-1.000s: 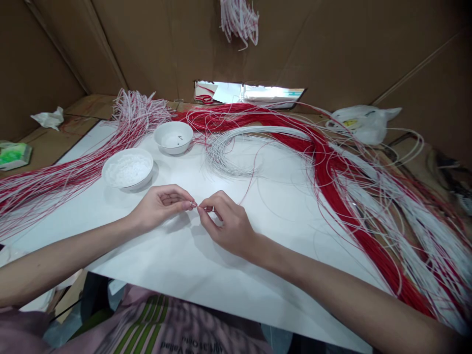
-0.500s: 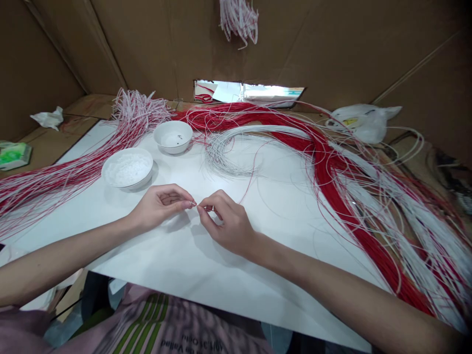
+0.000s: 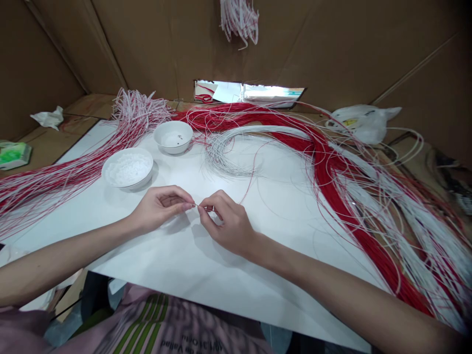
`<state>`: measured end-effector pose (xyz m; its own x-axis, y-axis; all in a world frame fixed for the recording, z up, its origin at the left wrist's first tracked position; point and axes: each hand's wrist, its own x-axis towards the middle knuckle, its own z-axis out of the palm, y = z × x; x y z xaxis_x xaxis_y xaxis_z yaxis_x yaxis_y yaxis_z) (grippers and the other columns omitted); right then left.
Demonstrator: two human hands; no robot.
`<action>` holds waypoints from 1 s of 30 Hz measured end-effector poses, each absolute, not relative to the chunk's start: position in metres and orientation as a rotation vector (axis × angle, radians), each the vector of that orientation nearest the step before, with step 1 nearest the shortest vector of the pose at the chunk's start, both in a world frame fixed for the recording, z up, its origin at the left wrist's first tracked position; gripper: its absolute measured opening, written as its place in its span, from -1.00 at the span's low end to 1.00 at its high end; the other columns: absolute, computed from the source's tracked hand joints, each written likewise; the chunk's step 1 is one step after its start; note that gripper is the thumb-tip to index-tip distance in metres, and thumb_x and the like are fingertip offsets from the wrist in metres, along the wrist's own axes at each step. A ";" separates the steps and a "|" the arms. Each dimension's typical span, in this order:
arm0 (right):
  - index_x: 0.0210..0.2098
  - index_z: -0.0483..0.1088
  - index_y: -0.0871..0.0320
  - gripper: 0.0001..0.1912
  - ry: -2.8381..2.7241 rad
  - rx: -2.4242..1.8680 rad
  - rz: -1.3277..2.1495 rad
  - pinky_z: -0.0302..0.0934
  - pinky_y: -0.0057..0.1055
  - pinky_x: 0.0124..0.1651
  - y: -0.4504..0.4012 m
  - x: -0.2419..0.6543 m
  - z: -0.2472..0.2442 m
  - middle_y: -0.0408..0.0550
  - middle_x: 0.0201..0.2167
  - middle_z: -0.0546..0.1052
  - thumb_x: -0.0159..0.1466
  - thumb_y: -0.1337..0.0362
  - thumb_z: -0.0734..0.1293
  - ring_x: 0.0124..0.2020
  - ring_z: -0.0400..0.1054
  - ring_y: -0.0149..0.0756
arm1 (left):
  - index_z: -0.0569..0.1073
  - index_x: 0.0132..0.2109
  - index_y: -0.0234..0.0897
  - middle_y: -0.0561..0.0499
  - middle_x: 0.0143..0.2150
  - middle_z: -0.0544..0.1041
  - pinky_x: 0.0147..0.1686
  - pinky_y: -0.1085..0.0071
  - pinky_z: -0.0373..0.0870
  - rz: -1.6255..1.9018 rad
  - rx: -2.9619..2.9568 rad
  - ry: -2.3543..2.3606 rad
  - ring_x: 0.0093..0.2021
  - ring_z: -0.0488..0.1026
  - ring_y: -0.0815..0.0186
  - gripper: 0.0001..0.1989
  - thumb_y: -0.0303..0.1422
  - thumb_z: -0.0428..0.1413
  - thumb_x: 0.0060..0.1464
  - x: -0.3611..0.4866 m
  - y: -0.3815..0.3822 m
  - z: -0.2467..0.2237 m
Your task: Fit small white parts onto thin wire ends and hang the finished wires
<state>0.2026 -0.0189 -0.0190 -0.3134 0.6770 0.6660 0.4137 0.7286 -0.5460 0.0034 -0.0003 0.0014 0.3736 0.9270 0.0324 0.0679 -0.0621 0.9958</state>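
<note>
My left hand (image 3: 160,209) and my right hand (image 3: 229,221) meet fingertip to fingertip over the middle of the white tabletop (image 3: 206,275). Thumb and index finger are pinched on each hand. A thin red strand (image 3: 250,182) runs from behind my right fingers up across the table. Its short end bridges the small gap between the two pinches. Whether a tiny piece sits on it at my left fingertips is too small to tell. Left of the hands stands a white bowl (image 3: 106,173) of small white pieces. Behind it is a second bowl (image 3: 158,140) with a few dark specks.
A thick bundle of red strands (image 3: 324,177) curves along the right, beside white strands (image 3: 416,211). Red-and-white strands with beaded-looking ends (image 3: 142,110) lie left. A plastic bag (image 3: 368,125) rests at back right. Cardboard walls (image 3: 147,44) enclose the table, with a slot behind.
The fingertips have drawn very slightly apart, and a bit more of the thin strand shows between them. Both arms are otherwise almost still.
</note>
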 end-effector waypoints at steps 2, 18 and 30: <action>-0.30 0.29 0.12 -0.92 -1.951 -0.823 0.339 0.14 -0.49 -0.50 -0.019 0.203 -0.019 -0.14 -0.43 0.42 0.31 0.42 0.24 -0.47 0.28 -0.46 | 0.58 -0.29 -0.30 -0.06 -0.29 0.60 -0.23 0.44 0.50 0.923 1.472 0.951 -0.26 0.54 0.32 -0.91 -0.38 0.28 0.02 0.003 0.000 0.001; -0.27 0.29 0.15 -0.92 -1.956 -0.772 0.293 0.14 -0.51 -0.50 -0.017 0.202 -0.021 -0.13 -0.42 0.43 0.30 0.45 0.26 -0.46 0.27 -0.48 | 0.60 -0.28 -0.31 -0.06 -0.27 0.62 -0.21 0.49 0.50 0.930 1.497 0.926 -0.24 0.56 0.32 -0.94 -0.42 0.26 0.06 0.003 -0.002 0.001; -0.23 0.32 0.15 -0.92 -1.998 -0.799 0.276 0.15 -0.53 -0.51 -0.017 0.204 -0.026 -0.13 -0.37 0.46 0.31 0.44 0.27 -0.46 0.28 -0.49 | 0.60 -0.22 -0.27 -0.02 -0.25 0.63 -0.14 0.49 0.52 0.994 1.539 0.931 -0.22 0.57 0.35 -0.89 -0.47 0.27 0.04 0.003 -0.003 0.001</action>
<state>0.2038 -0.0174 -0.0257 -0.3511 0.6356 0.6875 0.4251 0.7624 -0.4878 0.0034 -0.0033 0.0009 0.3564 0.9253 0.1294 0.0695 -0.1644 0.9839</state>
